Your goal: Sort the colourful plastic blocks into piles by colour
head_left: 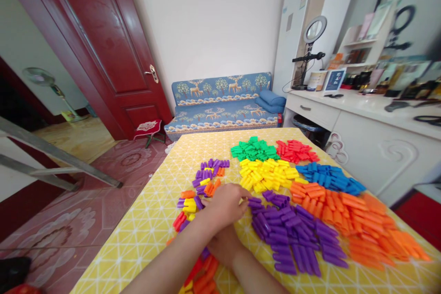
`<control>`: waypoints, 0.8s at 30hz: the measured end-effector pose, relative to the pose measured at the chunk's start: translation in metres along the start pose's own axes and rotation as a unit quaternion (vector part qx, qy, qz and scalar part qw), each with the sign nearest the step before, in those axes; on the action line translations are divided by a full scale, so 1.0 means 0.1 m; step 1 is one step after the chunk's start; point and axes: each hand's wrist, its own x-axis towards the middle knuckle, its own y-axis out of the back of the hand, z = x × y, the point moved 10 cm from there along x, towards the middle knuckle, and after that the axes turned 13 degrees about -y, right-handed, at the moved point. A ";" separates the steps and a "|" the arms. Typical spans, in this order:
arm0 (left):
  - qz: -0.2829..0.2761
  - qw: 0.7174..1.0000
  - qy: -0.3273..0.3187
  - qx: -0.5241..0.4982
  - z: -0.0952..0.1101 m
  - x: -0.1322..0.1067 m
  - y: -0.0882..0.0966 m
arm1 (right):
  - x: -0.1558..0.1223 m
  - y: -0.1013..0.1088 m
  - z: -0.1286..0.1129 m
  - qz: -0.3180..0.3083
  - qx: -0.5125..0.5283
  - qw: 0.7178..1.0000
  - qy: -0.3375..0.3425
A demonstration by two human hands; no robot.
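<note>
The left hand (pixel 229 202) crosses over the right hand (pixel 222 243), its fingers narrow and curled down at the near-left rim of the purple pile (pixel 292 234); whether they pinch a piece cannot be told. The right hand lies mostly hidden under the left wrist, reaching toward the mixed pile (pixel 208 188), and what its fingers hold, if anything, cannot be made out. With wrists crossed like this, the upper hand is best kept high enough to spare the lower one, and each piece handled lightly by its middle, so that loose neighbours do not roll. Purple touches or nearly touches the orange pile (pixel 365 220) on its right and the yellow pile (pixel 267 174) behind, so a sideways sweep there could blend colours; short lifts look safer. Beyond yellow, the green pile (pixel 253 150) and red pile (pixel 296 151) sit near the far edge of the desk (pixel 144 229). The blue pile (pixel 330 177) and the far end of orange come close to the right edge, where a nudge might send pieces off. The freest room is the bare cloth (pixel 138 257) left of the mixed pile, plus the far-left corner and the slim lane between mixed and yellow.
</note>
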 end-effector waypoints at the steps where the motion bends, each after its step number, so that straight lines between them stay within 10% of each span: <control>1: 0.016 1.000 0.015 0.018 -0.10 -0.02 0.10 | 0.00 -0.05 -0.07 -0.027 -0.033 0.999 0.014; 5: 0.063 0.992 0.085 0.074 -0.63 -0.17 0.41 | -0.01 -0.16 -0.22 -0.077 -0.121 0.989 0.044; 11: 0.139 0.980 0.120 -0.075 -1.17 -0.52 0.46 | 0.13 0.21 0.02 0.090 0.023 0.996 -0.015; 24: 0.171 0.981 0.084 -0.025 -1.05 -0.67 0.23 | 0.19 0.42 0.46 0.167 0.232 0.951 -0.115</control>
